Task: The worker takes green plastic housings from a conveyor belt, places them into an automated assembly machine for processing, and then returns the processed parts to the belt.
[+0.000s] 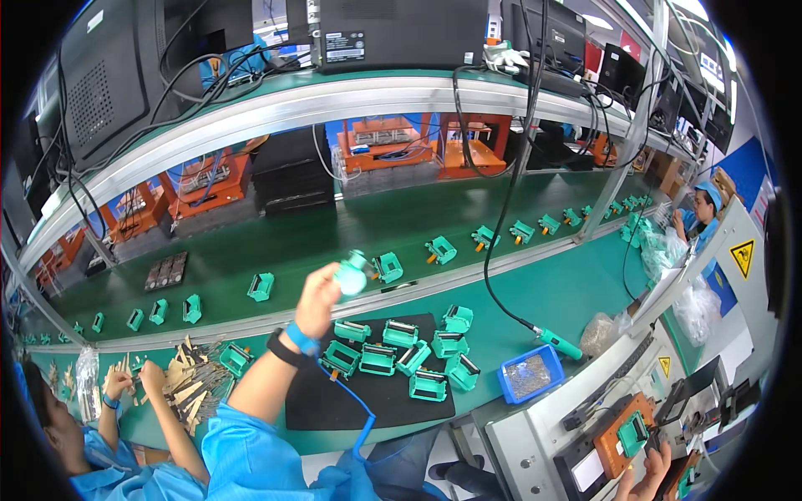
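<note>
My left hand reaches out over the near rail of the conveyor, with a blue band and a black band at the wrist. Its fingers are closed on a green plastic housing, smeared by motion. At the lower right my right hand has its thumb and fingers apart, with nothing visible between them. Close to those fingertips, another green housing sits in an orange-brown fixture. Below my left forearm, several green housings with dark and silver bars, such as one green housing, lie on a black mat.
A green conveyor belt carries a row of housings. Right of the mat are a blue bin of small metal parts and a green electric screwdriver on a cable. A co-worker handles strips at left; another person sits far right.
</note>
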### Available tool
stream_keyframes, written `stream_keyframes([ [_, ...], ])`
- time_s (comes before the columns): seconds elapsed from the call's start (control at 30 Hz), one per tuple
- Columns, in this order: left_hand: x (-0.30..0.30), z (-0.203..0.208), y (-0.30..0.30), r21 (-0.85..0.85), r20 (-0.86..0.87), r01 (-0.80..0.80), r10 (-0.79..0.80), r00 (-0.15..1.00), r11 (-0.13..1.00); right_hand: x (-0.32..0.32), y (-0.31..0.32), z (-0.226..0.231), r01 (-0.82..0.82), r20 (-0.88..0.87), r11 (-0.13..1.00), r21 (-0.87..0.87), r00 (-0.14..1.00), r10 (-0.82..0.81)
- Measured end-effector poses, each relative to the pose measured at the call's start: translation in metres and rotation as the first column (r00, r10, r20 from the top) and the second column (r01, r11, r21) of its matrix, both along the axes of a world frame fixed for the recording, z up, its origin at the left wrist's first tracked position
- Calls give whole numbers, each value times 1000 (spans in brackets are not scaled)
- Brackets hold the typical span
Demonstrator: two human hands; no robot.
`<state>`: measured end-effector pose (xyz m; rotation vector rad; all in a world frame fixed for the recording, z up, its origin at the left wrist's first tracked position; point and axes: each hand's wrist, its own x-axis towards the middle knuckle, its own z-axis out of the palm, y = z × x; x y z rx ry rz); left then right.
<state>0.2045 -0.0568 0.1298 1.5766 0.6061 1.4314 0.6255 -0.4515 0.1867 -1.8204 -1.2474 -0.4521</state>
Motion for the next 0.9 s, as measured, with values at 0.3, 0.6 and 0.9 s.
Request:
stream_keyframes([
  [0.3, 150, 57, -160, 530, -436, 596, -409, 801, 603, -77, 32, -7, -541, -588, 796, 271, 561, 582],
  [0.6, 237, 58, -248, 594, -421, 697, -584, 694, 401, -50, -51, -40, -483, -810, 850, 212, 400, 429],
  [0.9, 303, 48, -313, 666, -450, 711, -640, 623, 224, -43, -121, -79, -8, -713, 884, 468, 588, 383],
])
